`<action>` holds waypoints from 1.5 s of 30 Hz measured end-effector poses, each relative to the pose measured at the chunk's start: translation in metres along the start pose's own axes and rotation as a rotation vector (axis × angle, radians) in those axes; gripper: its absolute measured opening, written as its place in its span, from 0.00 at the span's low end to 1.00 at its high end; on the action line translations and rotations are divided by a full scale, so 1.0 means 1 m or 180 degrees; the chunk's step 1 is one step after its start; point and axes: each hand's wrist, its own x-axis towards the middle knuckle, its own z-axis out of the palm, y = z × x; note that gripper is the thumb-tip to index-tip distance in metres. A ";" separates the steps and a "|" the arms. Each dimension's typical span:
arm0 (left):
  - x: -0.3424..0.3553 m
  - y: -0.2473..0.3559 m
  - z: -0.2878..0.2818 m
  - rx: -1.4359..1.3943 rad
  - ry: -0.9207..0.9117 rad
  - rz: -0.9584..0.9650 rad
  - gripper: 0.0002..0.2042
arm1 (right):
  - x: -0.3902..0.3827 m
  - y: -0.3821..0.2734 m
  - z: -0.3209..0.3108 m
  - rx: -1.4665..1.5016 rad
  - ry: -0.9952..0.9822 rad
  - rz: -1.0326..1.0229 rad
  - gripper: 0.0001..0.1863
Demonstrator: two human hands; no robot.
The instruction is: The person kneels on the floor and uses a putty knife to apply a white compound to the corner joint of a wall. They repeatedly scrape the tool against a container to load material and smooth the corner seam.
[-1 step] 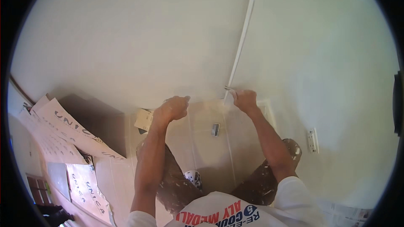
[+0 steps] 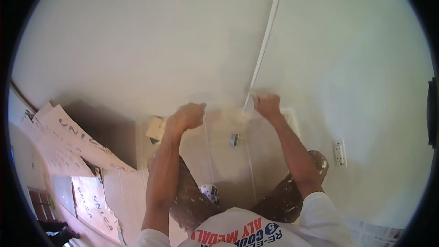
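Observation:
My right hand is closed round a small thin tool, perhaps a blade or scraper, smeared by motion. It meets the lower part of a narrow white strip that runs up the corner between two pale walls. To the left, my left hand is closed in front of the left wall, fingers curled and thumb side toward the corner. Whatever it may hold is hidden. On the floor below and between both hands lies a small grey-and-dark block.
A tan box-like piece sits against the wall, left of my left forearm. Large printed cardboard sheets lean and lie at far left. A white outlet is low on the right wall. Newspaper lies at lower right.
My right hand and its tool have shifted slightly up along the white strip, and the tool is now blurred. My left hand stays nearly in place.

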 end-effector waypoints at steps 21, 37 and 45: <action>-0.007 -0.007 0.002 -0.0320 0.0150 0.0082 0.22 | -0.024 0.001 0.021 -0.0315 -0.0419 -0.0077 0.05; 0.041 -0.022 0.059 -0.0208 -0.0090 -0.0108 0.15 | -0.032 0.011 -0.018 0.0460 -0.3773 0.0470 0.31; 0.126 0.093 0.199 -0.2537 0.1426 0.0332 0.25 | -0.036 0.106 -0.128 0.0082 -0.3315 0.1241 0.32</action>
